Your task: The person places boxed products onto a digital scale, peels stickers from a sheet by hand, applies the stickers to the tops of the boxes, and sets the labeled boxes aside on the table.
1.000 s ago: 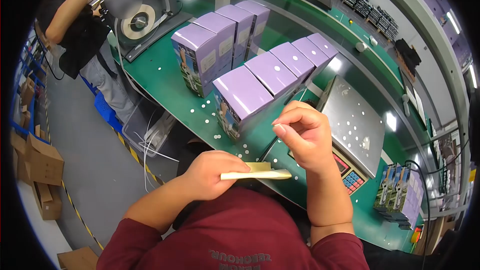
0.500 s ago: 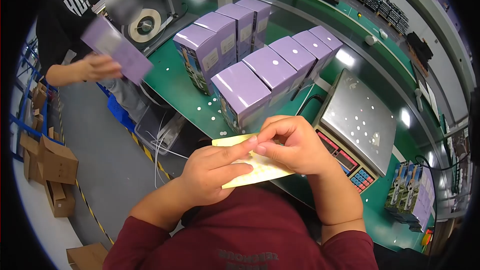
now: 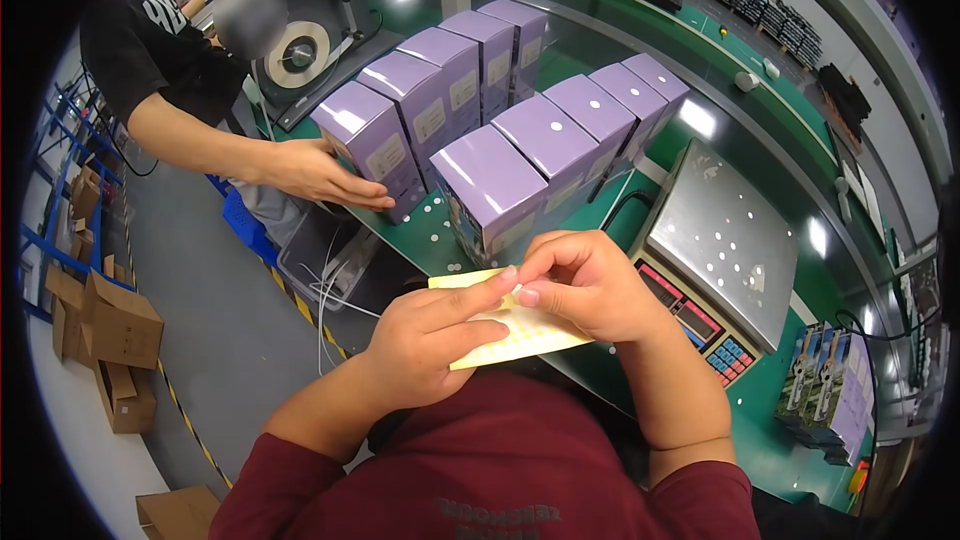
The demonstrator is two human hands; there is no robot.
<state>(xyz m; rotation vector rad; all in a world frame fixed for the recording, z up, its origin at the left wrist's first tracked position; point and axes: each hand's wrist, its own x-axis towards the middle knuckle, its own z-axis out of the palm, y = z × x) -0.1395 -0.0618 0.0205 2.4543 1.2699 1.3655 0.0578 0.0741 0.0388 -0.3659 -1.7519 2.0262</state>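
My left hand (image 3: 425, 340) grips a yellow sheet of round stickers (image 3: 540, 333) in front of my chest. The thumb side of my right hand (image 3: 590, 285) pinches a small white round sticker (image 3: 517, 292) at the sheet's upper part, close to my left fingertips. Just beyond my hands stands the nearest purple box (image 3: 490, 178) of the right row, its top without a dot. Behind it, purple boxes (image 3: 557, 130) carry a white dot on top. A second row of purple boxes (image 3: 365, 130) stands to the left.
A co-worker's hand (image 3: 325, 175) touches the left row's front box. To the right is a digital scale (image 3: 725, 225) scattered with white dots, with more purple boxes (image 3: 845, 395) beyond its front corner. More dots lie on the green table (image 3: 425, 255). Cardboard boxes (image 3: 120, 325) sit at the left.
The co-worker has set the purple box they were carrying at the front of the left row. My hands stay nearly in place; a white sticker now shows at my right fingertips.
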